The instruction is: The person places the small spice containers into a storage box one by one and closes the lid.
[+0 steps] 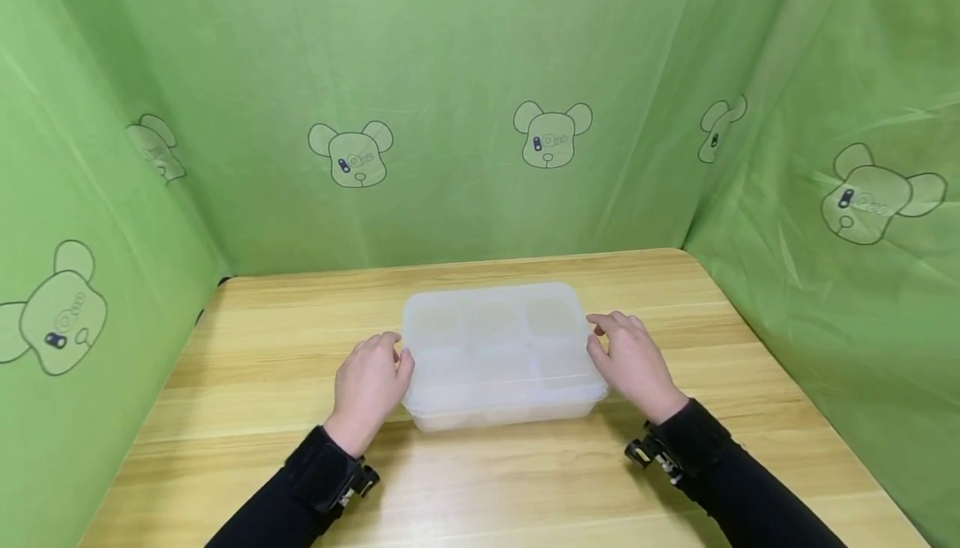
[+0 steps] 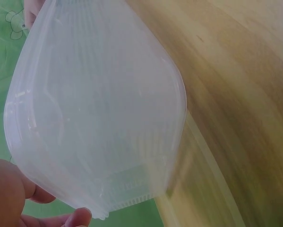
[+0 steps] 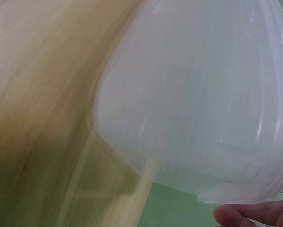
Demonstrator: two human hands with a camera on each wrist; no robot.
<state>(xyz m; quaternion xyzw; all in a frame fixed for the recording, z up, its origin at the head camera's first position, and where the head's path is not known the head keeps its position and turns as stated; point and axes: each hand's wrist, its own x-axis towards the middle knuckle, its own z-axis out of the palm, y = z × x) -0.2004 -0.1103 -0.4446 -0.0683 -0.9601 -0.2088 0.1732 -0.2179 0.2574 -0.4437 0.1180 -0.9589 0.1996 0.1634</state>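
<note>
A translucent white plastic box [image 1: 502,356] with its lid on stands on the wooden table. Several rectangular sections show faintly through the lid. My left hand [image 1: 371,381] is at the box's left side, thumb tip against the rim and fingers loosely bent. In the left wrist view, a fingertip [image 2: 83,216] is right at the lid's edge. At the opposite side is my right hand [image 1: 633,360], its thumb and forefinger slightly apart by the rim. A fingertip [image 3: 224,215] shows just below the lid's edge in the right wrist view. Neither hand wraps round the box.
The light wooden table [image 1: 495,490] extends round the box on all sides. Green curtains [image 1: 450,47] with printed bear heads hang behind it and along both sides. Each wrist wears a black band with a small camera [image 1: 362,480].
</note>
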